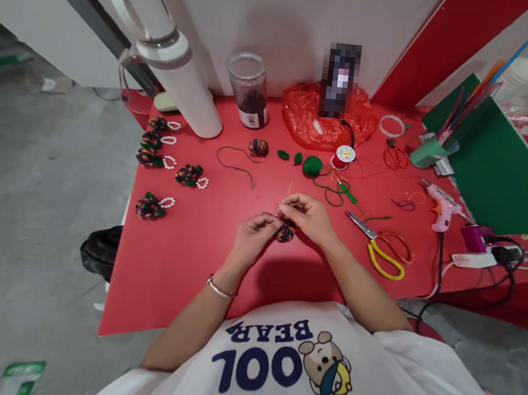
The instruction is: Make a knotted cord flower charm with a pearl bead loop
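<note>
A small multicoloured knitted or crocheted yarn piece [285,232] is held low over the red table, between both hands. My left hand [254,237] pinches its left edge, with thumb and forefinger closed. At its upper edge my right hand [311,220] is closed too, the fingertips meeting on the piece. A thin, pale needle-like line [290,189] stands up beside the right fingertips; whether it is gripped there I cannot tell. Some reddish thread shows between the two hands. The fingers hide part of the yarn piece.
Finished-looking yarn balls with bead loops [150,206] lie at left. Behind are a yarn ball [258,147], green ball [312,166], thread spool [343,157] and green-handled hook [348,192]. Scissors [375,239], a glue gun [443,207] and cables lie right; a tall flask [194,93] stands back left.
</note>
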{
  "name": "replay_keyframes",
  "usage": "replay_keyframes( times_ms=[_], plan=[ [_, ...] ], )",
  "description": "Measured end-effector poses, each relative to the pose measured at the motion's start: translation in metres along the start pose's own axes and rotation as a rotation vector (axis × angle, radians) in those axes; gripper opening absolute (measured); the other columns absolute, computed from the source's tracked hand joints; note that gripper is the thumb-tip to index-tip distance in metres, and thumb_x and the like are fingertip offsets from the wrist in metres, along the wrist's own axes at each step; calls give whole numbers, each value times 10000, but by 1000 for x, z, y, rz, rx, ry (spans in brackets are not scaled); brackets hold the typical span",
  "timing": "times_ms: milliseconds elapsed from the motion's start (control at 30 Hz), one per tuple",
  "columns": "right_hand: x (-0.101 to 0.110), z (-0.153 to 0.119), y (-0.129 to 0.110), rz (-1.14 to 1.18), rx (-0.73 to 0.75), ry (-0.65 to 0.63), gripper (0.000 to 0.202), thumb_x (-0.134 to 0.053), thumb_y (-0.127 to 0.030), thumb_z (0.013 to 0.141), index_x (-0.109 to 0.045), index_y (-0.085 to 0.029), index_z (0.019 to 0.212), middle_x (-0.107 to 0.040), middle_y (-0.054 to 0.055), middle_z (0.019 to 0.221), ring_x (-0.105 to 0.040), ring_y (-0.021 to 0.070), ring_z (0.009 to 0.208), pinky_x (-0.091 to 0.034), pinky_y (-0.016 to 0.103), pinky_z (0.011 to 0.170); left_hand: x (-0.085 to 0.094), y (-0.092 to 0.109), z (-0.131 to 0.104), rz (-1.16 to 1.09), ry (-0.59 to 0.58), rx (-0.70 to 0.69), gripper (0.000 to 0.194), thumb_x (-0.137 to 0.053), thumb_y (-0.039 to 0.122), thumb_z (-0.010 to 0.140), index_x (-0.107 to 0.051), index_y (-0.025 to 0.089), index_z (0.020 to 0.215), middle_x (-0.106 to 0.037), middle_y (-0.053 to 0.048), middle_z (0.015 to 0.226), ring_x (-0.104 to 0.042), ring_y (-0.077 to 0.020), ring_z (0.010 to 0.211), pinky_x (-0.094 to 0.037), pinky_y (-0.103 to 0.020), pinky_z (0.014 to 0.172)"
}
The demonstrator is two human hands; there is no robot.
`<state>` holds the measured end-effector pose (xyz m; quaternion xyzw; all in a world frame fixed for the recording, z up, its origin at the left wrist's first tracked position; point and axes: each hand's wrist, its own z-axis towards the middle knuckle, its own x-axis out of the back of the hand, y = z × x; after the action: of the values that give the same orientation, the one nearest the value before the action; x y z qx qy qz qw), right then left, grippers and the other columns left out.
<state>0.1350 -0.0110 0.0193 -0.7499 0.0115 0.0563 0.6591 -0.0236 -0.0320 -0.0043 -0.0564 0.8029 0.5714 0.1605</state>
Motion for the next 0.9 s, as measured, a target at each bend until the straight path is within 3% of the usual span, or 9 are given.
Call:
replay_keyframes(
  times_ms=[200, 400, 500, 600, 700, 800, 900],
  plan=[
    [7, -5, 3, -88, 32, 50, 243, -770, -424, 769, -688, -201, 824, -695, 9, 793, -618, 139, 730, -512, 280, 721, 6, 7, -6, -33, -6, 27, 179, -818, 323, 736, -767, 163, 797, -669, -15, 692, -577, -102, 623, -489, -252, 650],
    [19, -12, 11, -124, 66, 56, 226, -757, -413, 795, -688, -199, 814, -685, 10, 782, -615, 135, 727, -509, 273, 714, 13, 5, -26, 300, 101, -107, 182, -782, 310, 769, -762, 173, 888, -743, -56, 820, -642, -139, 707, -506, -260, 690],
    [22, -15, 17, -70, 12, 69, 278, -738, -469, 809, -654, -204, 834, -695, 12, 781, -618, 129, 674, -493, 238, 586, 12, 1, -42, 363, 149, -145, 225, -784, 308, 766, -730, 178, 942, -749, -56, 844, -678, -156, 750, -519, -253, 686],
    [22, -17, 23, 12, -63, 65, 324, -689, -525, 836, -592, -220, 884, -726, 20, 809, -638, 129, 614, -439, 195, 443, 7, -1, -56, 434, 95, -100, 210, -779, 319, 779, -734, 176, 926, -757, -68, 852, -689, -162, 747, -522, -249, 663],
    [22, -20, 26, 39, -55, 56, 313, -686, -507, 837, -585, -224, 925, -741, 20, 823, -660, 130, 603, -457, 186, 423, 2, -5, -62, 328, -1, 2, 209, -761, 354, 807, -737, 166, 893, -755, -78, 815, -693, -167, 736, -533, -259, 664],
    [24, -24, 26, -11, -30, 34, 274, -694, -457, 840, -640, -218, 963, -739, 16, 835, -665, 131, 611, -495, 205, 456, -2, -11, -56, 179, -21, 80, 263, -751, 409, 813, -729, 166, 912, -721, -51, 745, -605, -120, 554, -455, -228, 494],
    [27, -28, 23, -147, 74, 8, 182, -691, -371, 863, -708, -210, 945, -744, 17, 846, -681, 137, 682, -542, 239, 589, -6, -17, -46, 300, 45, 13, 259, -720, 418, 827, -743, 175, 912, -668, -22, 726, -483, -86, 441, -358, -224, 393]
  ],
)
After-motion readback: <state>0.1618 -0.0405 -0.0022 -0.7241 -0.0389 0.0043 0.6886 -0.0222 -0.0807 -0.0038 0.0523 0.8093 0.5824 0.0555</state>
